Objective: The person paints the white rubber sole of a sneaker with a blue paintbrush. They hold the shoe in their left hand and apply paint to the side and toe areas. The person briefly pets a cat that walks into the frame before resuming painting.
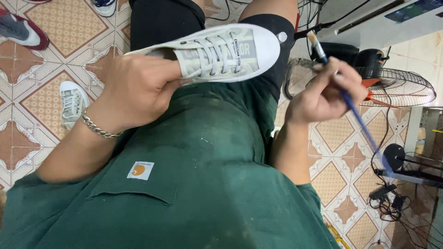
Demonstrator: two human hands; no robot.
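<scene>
From my remote seat the head cam looks straight down at a lap in a green apron (198,184). The left hand (138,90) is wrapped round the heel end of a white lace-up sneaker (226,53), fingers closed on it, holding it sideways above the knees with the toe pointing right. A chain bracelet (98,129) sits on that wrist. The right hand (325,94) pinches a blue-handled paintbrush (344,94), fingers together on the handle, bristles up near the shoe's toe but not touching it. A matching sneaker (73,102) lies on the patterned tile floor (41,87) at left, and a floor fan (397,85) stands at right
</scene>
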